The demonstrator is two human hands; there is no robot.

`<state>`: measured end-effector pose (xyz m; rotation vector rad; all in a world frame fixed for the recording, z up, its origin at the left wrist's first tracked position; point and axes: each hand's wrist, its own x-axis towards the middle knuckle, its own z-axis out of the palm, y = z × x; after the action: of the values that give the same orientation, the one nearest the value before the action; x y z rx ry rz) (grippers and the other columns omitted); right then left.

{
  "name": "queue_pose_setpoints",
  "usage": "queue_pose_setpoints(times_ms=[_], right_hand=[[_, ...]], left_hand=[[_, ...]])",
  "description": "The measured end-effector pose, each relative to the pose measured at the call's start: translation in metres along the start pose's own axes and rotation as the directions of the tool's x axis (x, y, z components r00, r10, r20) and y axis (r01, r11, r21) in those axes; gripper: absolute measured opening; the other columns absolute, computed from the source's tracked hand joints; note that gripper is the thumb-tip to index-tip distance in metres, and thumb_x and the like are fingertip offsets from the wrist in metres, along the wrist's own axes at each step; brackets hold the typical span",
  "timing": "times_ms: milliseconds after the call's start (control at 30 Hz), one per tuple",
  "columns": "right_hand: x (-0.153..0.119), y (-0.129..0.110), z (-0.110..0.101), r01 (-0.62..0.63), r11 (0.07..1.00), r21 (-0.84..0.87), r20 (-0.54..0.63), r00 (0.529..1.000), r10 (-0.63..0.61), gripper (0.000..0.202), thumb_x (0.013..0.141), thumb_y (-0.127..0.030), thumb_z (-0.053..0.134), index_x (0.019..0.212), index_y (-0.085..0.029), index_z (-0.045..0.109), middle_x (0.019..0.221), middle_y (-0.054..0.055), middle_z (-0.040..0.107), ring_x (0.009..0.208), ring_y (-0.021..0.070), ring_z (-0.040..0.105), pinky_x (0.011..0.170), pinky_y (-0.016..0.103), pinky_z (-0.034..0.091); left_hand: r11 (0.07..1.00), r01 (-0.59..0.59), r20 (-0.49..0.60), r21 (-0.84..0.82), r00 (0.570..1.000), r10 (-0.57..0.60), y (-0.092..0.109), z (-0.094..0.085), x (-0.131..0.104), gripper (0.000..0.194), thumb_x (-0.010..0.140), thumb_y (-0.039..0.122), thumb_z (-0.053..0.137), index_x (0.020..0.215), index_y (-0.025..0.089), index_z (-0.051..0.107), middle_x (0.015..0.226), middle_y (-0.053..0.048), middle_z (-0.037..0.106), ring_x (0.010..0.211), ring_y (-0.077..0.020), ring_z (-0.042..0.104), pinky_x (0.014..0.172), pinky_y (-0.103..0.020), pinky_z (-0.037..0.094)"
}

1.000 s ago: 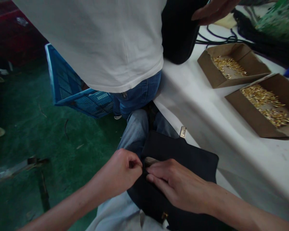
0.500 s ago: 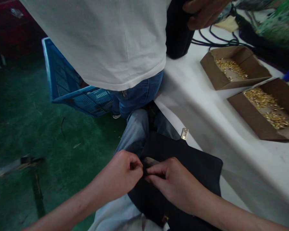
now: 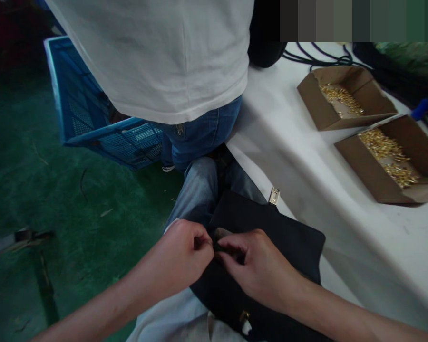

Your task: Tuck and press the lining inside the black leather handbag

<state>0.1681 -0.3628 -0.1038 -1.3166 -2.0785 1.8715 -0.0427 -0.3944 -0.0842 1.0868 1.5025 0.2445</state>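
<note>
Beside the bench, across our lap, the bag is lying open; our left hand and right hand, almost together, are pinching its side. We should be tensioning it evenly, sparing the clasp knocks.

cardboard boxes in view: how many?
2, both on the white table: the far box, and the near box to its lower right in the picture. Others may be hidden.
</note>
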Motion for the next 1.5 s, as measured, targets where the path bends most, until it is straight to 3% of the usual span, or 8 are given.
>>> queue_pose_setpoints(times_ms=[233, 433, 667, 867, 1100, 1200, 1367, 1500], right_hand=[[0.000, 0.006, 0.004, 0.002, 0.999, 0.051, -0.048, 0.999, 0.001, 0.026, 0.095, -0.029, 0.064, 0.071, -0.019, 0.065, 0.065, -0.006, 0.045, 0.062, 0.0122, 0.041, 0.055, 0.031, 0.027], [0.000, 0.002, -0.003, 0.182, 0.983, 0.019, -0.071, 0.981, -0.180, 0.032, 0.095, -0.018, 0.063, 0.068, -0.020, 0.048, 0.065, -0.007, 0.037, 0.062, 0.0105, 0.035, 0.058, 0.032, 0.026], [0.002, -0.006, -0.006, 0.296, 0.954, 0.042, -0.115, 0.950, -0.289, 0.034, 0.101, -0.019, 0.067, 0.070, -0.019, 0.054, 0.066, -0.007, 0.048, 0.060, 0.0098, 0.045, 0.059, 0.030, 0.029], [0.002, 0.001, -0.007, 0.253, 0.967, 0.025, -0.034, 0.967, -0.252, 0.026, 0.103, -0.017, 0.066, 0.077, -0.019, 0.066, 0.070, -0.005, 0.058, 0.065, 0.0124, 0.052, 0.064, 0.032, 0.034], [0.000, 0.003, -0.013, 0.185, 0.980, 0.069, 0.109, 0.975, -0.191, 0.025, 0.108, -0.019, 0.063, 0.084, -0.020, 0.068, 0.079, -0.003, 0.062, 0.074, 0.0154, 0.056, 0.070, 0.033, 0.038], [-0.001, 0.000, -0.014, 0.172, 0.984, 0.054, 0.085, 0.981, -0.176, 0.026, 0.109, -0.020, 0.064, 0.082, -0.021, 0.065, 0.078, -0.003, 0.059, 0.073, 0.0158, 0.054, 0.070, 0.033, 0.037], [0.002, -0.005, -0.010, 0.197, 0.980, 0.024, 0.002, 0.980, -0.197, 0.034, 0.107, -0.024, 0.065, 0.074, -0.021, 0.061, 0.069, -0.003, 0.055, 0.065, 0.0153, 0.049, 0.065, 0.034, 0.035], [0.002, -0.006, -0.007, 0.216, 0.976, 0.033, -0.043, 0.976, -0.215, 0.033, 0.106, -0.024, 0.067, 0.073, -0.020, 0.063, 0.068, -0.003, 0.056, 0.063, 0.0143, 0.052, 0.063, 0.032, 0.035]], left_hand=[[0.999, -0.048, -0.026, -0.013, 0.999, 0.048, 0.000, 0.000, -0.002, 0.022, 0.088, 0.024, 0.060, 0.075, 0.020, 0.078, 0.068, 0.004, 0.069, 0.065, -0.0119, 0.060, 0.060, -0.027, 0.038], [0.997, -0.077, -0.065, -0.010, 0.995, 0.076, 0.002, -0.006, -0.015, 0.028, 0.100, 0.041, 0.064, 0.086, 0.025, 0.083, 0.084, 0.003, 0.079, 0.087, -0.0173, 0.071, 0.079, -0.030, 0.045], [0.998, -0.064, -0.120, -0.025, 0.991, 0.060, 0.006, -0.001, -0.028, 0.026, 0.098, 0.048, 0.069, 0.102, 0.026, 0.083, 0.096, 0.001, 0.081, 0.087, -0.0192, 0.073, 0.074, -0.030, 0.046], [0.995, -0.102, -0.090, -0.025, 0.991, 0.099, 0.006, 0.003, -0.028, 0.023, 0.089, 0.022, 0.058, 0.080, 0.023, 0.078, 0.077, 0.003, 0.075, 0.072, -0.0143, 0.068, 0.065, -0.029, 0.039], [0.994, -0.110, -0.118, -0.008, 0.987, 0.108, -0.006, 0.003, -0.014, 0.028, 0.090, 0.018, 0.054, 0.080, 0.020, 0.080, 0.074, 0.002, 0.072, 0.068, -0.0126, 0.060, 0.065, -0.029, 0.036], [0.995, -0.081, -0.099, -0.052, 0.992, 0.076, -0.013, 0.002, -0.014, 0.027, 0.094, 0.022, 0.055, 0.083, 0.019, 0.080, 0.074, 0.002, 0.070, 0.069, -0.0131, 0.058, 0.064, -0.028, 0.036], [0.986, -0.012, -0.058, -0.164, 0.998, 0.003, -0.003, -0.003, -0.029, 0.046, 0.106, 0.058, 0.056, 0.093, 0.021, 0.081, 0.082, 0.000, 0.074, 0.072, -0.0157, 0.062, 0.062, -0.029, 0.036], [0.999, -0.042, -0.129, 0.013, 0.991, 0.043, 0.004, 0.003, -0.031, 0.029, 0.099, 0.048, 0.067, 0.093, 0.023, 0.081, 0.090, -0.002, 0.078, 0.082, -0.0187, 0.068, 0.068, -0.030, 0.041]])
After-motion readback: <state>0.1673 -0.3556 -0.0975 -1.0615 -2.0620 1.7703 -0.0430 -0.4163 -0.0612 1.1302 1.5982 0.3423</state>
